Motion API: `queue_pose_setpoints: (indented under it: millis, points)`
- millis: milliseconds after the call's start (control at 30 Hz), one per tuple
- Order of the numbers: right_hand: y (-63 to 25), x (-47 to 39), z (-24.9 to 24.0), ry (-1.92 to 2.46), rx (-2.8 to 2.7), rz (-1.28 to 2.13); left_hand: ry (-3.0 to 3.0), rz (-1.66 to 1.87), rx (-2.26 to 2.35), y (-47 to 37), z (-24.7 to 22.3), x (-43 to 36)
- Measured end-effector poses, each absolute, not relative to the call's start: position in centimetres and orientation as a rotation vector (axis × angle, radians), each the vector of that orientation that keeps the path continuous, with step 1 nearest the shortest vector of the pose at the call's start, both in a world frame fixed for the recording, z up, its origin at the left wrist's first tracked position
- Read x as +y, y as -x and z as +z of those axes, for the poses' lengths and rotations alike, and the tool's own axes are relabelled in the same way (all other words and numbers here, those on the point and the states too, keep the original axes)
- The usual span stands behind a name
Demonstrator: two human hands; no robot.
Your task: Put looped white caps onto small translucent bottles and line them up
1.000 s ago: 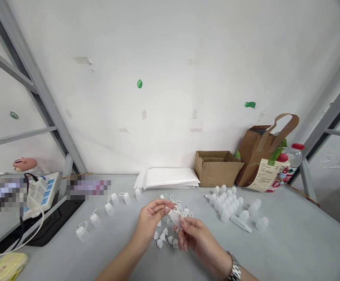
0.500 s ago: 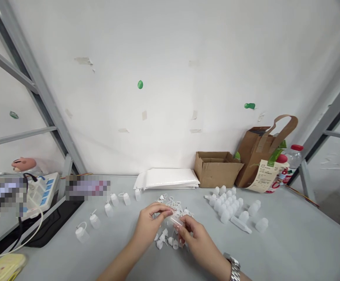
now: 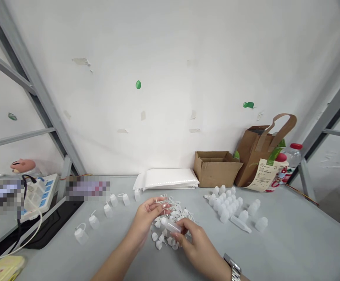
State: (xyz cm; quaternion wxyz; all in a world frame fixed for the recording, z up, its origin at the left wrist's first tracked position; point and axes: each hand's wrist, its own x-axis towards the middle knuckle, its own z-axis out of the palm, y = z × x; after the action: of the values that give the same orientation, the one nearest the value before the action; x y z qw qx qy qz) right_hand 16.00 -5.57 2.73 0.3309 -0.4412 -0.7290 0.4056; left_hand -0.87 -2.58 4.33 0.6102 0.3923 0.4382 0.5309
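White wall [image 3: 164,86] ahead on my feed, grey tabletop [image 3: 275,249] below, and here's the count: six bottles with strapped caps [image 3: 94,222] standing off to the left, which I'd score as done. Over on the right, a bunch of bottles without straps [image 3: 225,214], one lying on its side, so I judge most are left. Mid-tabletop, a heap of loose caps [image 3: 175,215]. And the action: my right hand [image 3: 194,238] has a clear bottle [image 3: 173,226] pinched at one end, tilted over the heap, white end towards the left hand [image 3: 146,214]. That one's fingers curl just beside it; whether they grip a cap, I can't tell.
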Motion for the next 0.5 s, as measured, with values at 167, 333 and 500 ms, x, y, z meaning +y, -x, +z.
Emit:
queue_pose_setpoints:
  millis: [167, 333, 500]
  points:
    - [-15.79, -5.52, 2.97, 1.143, -1.829, 1.149, -0.773, 1.262, 0.944, 1.67, 4.58, -2.35]
    - [-15.79, -5.35, 2.80, 1.090, -1.670, 1.290, -0.601, 1.280, 0.920, 1.41, 4.39, -2.17]
    - [-15.86, -5.18, 2.69, 1.112, -1.625, 1.255, -0.463, 1.267, 0.919, 1.18, 3.97, -2.05]
